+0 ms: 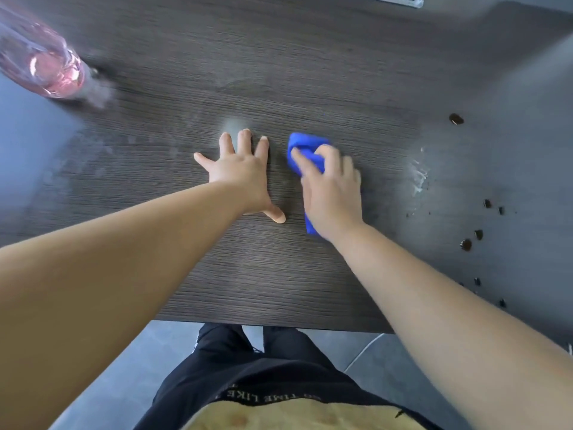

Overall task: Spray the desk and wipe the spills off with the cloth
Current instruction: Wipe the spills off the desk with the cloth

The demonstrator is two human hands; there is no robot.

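1. The light is bright and even, and a pale glare washes the desk [511,125] along the right of the frame.
2. Shadows on the wood are faint and soft.
3. The spray bottle [40,63] at upper left is smeared by blur.
4. The right hand [331,193] and the blue cloth [305,147] look slightly soft.
5. Wide-angle bending stretches the forearms at the lower corners.

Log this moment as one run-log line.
left hand: flat on desk | right hand: grips blue cloth, on desk | dark spills: unwiped, right side | pink bottle: far left, no hand on it
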